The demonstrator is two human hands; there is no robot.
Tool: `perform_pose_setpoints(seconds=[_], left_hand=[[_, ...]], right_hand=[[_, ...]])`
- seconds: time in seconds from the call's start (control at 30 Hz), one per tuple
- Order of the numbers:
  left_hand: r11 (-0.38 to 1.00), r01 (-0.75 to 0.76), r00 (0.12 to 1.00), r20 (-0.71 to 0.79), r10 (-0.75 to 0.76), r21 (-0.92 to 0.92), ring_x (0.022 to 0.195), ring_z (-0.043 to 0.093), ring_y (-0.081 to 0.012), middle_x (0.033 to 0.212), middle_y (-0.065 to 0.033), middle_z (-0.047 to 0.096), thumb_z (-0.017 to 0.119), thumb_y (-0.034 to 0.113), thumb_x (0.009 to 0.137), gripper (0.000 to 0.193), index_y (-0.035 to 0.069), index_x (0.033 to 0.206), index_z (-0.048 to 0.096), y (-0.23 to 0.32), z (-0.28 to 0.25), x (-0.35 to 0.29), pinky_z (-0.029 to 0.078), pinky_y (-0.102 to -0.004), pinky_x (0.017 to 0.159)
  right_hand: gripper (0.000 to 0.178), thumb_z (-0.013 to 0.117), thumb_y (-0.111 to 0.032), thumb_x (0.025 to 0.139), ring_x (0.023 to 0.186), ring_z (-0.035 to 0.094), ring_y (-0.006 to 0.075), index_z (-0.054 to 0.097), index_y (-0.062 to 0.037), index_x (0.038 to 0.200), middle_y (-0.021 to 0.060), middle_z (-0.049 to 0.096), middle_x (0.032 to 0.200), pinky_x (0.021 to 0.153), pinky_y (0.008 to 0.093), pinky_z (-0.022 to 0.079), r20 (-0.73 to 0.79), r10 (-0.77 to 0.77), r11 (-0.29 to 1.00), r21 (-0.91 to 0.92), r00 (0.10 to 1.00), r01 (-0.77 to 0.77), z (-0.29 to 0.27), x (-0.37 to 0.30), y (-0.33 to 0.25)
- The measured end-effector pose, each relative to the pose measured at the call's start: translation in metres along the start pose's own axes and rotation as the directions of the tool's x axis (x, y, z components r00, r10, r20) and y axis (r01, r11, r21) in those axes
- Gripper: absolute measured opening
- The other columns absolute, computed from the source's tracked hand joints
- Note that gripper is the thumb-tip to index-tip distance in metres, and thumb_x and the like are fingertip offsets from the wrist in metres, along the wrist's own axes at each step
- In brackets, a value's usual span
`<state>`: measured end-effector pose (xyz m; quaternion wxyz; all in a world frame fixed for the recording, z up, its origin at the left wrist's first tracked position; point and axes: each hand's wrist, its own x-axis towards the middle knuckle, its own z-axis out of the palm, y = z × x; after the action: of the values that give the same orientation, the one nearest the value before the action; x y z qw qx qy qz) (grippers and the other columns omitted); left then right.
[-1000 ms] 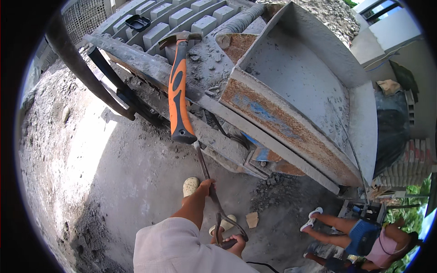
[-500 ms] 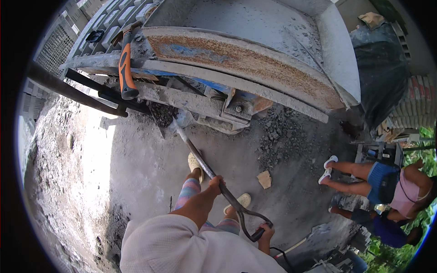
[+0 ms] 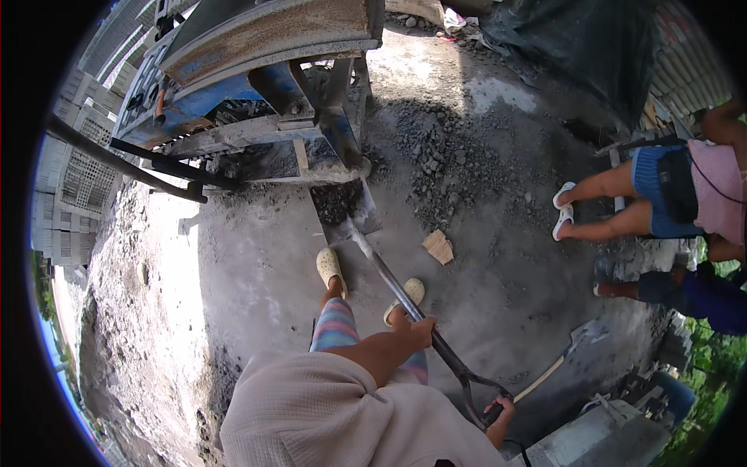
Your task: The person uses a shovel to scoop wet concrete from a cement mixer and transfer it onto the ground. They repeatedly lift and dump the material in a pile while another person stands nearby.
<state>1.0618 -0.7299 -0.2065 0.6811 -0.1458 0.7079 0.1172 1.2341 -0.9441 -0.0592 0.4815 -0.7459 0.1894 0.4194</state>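
With both hands I grip a long-handled shovel. My left hand is closed round the lower shaft. My right hand wraps the grip at the top of the handle. Dark, damp-looking gravel mix lies on the square metal blade, which is low by the foot of a blue, rusty machine frame. Whether the blade touches the floor I cannot tell. My feet, in cream clogs, stand just behind the blade.
Loose gravel spreads right of the machine, with a cardboard scrap nearer me. Black bars jut out at left. A second shovel lies at lower right. Two people stand at right, one in blue shorts.
The shovel blade has shifted right along the machine's foot, with dark mix on it. My hands have moved right, still on the shovel. The view has turned, so the machine appears farther up and left.
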Motion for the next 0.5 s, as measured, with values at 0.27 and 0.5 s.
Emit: perform_pose_setpoints(seconds=[0.27,0.5], left_hand=[[0.713,-0.184,0.972,0.020,0.232,0.676,0.077,0.055,-0.0265,0.085,-0.0162,0.051,0.062,0.019,0.063,0.050,-0.003,0.098,0.036,-0.028,0.068,-0.033,0.046,-0.0354,0.062],[0.535,-0.326,0.921,0.135,0.365,0.779,0.082,0.055,-0.0274,0.091,-0.0160,0.053,0.066,0.021,0.062,0.059,0.000,0.104,0.031,-0.005,0.060,-0.047,0.046,-0.0350,0.070]], right_hand=[[0.015,0.052,-0.016,0.060,0.041,0.047,0.0200,0.046,-0.0019,0.062,0.0079,0.044,0.049,0.039,0.0317,0.042,0.057,0.361,0.907,0.212,0.931,-0.364,-0.040,-0.018,0.026],[0.015,0.052,-0.018,0.061,0.041,0.046,0.0194,0.047,-0.0038,0.065,0.0067,0.045,0.049,0.038,0.0313,0.041,0.092,0.575,0.794,0.177,0.813,-0.581,-0.044,-0.021,0.025]])
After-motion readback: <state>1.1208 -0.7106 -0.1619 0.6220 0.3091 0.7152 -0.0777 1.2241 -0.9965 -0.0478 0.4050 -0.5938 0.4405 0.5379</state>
